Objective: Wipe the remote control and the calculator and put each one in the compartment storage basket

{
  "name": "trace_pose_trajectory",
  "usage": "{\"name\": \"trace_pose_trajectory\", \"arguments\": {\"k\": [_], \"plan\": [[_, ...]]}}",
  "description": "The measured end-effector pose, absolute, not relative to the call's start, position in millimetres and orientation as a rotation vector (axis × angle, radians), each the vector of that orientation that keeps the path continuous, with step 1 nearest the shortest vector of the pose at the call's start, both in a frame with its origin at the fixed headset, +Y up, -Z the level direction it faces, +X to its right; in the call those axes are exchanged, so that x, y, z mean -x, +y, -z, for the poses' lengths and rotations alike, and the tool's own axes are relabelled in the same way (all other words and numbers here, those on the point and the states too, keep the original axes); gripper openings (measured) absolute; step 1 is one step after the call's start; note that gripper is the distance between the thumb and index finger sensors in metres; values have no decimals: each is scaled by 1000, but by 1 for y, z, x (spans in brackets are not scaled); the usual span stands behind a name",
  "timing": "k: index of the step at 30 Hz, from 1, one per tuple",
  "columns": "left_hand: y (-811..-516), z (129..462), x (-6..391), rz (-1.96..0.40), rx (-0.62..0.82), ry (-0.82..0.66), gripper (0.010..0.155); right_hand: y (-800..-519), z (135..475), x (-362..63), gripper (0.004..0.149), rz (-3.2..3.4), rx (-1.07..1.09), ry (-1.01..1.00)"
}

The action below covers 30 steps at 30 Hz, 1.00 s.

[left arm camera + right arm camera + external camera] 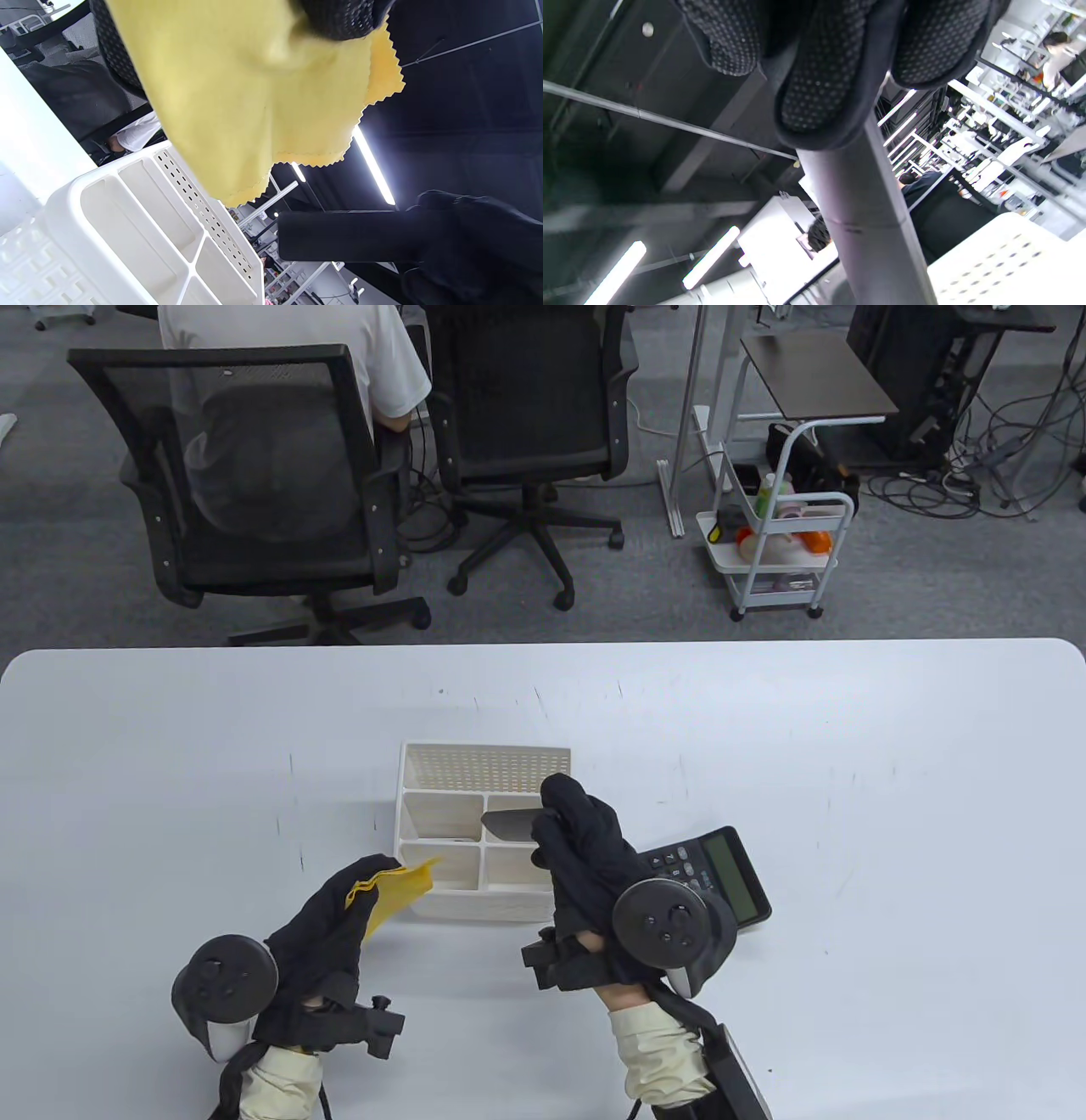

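Your right hand is curled around the one dark remote control, holding it above the single white compartment storage basket, over its middle cells. Your left hand pinches the one yellow cloth, held at the basket's near left corner. The one calculator lies flat on the white table just right of the basket, partly hidden behind your right hand.
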<state>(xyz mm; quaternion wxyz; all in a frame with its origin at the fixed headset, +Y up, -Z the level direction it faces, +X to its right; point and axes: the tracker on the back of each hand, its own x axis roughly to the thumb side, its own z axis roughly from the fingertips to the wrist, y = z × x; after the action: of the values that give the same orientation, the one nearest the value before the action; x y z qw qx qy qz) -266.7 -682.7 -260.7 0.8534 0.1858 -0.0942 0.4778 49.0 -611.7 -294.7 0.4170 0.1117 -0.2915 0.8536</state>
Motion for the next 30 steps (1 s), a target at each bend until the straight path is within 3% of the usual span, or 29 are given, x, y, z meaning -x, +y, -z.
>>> {"name": "trace_pose_trajectory", "arguments": {"k": [8, 20, 26, 30], "plan": [[-683, 260, 267, -1056, -360, -177, 40, -639, 331, -34, 44, -2352, -214, -448], [-686, 262, 266, -1078, -321, -174, 41, -672, 358, -25, 46, -2479, -176, -241], [-687, 262, 265, -1057, -311, -178, 41, -674, 355, -34, 50, -2438, -165, -227], [-687, 262, 262, -1035, -316, -188, 41, -659, 346, -52, 55, -2407, -122, -230]]}}
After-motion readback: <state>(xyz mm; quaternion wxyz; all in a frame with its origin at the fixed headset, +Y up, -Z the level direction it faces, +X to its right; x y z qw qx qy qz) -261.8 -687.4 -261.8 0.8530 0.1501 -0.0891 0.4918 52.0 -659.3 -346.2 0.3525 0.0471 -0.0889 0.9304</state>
